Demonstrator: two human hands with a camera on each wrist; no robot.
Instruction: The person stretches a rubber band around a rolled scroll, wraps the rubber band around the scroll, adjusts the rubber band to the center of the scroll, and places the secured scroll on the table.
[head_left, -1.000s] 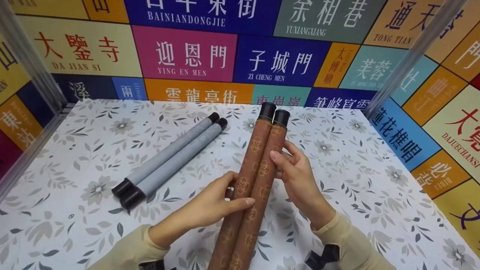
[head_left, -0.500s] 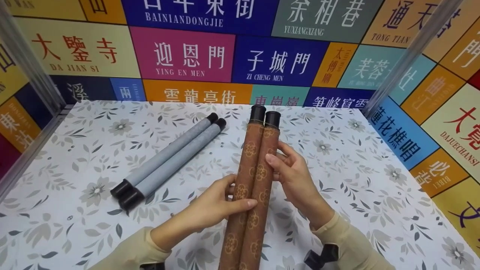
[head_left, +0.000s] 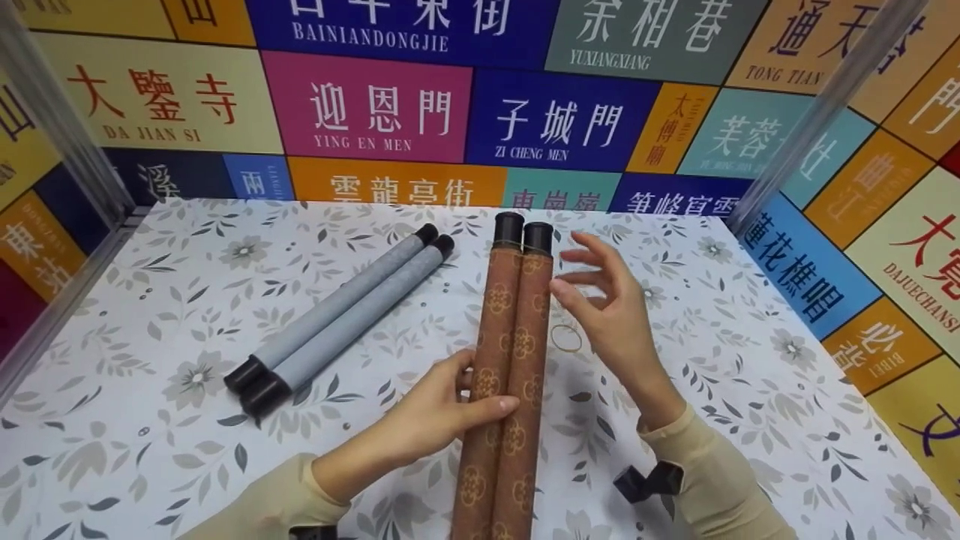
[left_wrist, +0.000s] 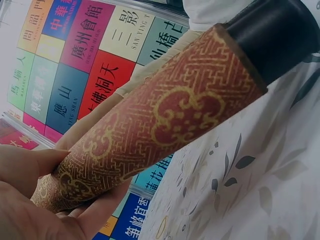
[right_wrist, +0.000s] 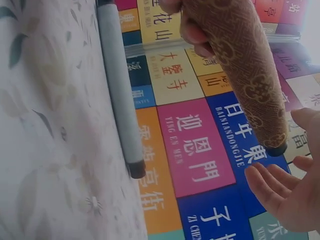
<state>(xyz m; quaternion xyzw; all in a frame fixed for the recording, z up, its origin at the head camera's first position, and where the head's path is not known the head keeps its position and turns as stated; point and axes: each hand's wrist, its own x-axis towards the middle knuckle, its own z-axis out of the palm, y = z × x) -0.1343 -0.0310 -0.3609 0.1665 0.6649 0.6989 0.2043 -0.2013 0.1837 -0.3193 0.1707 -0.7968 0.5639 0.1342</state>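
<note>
My left hand grips a brown scroll around its middle, thumb across the front. The scroll is rolled from both sides into two parallel rolls, patterned with gold flowers and tipped with black knobs. In the left wrist view its patterned roll slants up to a black end. Beside the upper part of the scroll is my right hand, fingers loosely bent and holding nothing; the right wrist view shows a gap between this hand and the roll. The scroll's lower end is out of frame.
A grey scroll, also two rolls with black ends, lies slanted on the left of the flower-printed tablecloth. A thin tan ring, like a rubber band, lies right of the brown scroll. Behind stands a coloured sign wall.
My right hand has let go of the brown scroll and moved up and right. The scroll has swung more upright, its top shifting left. The thin ring has come into sight.
</note>
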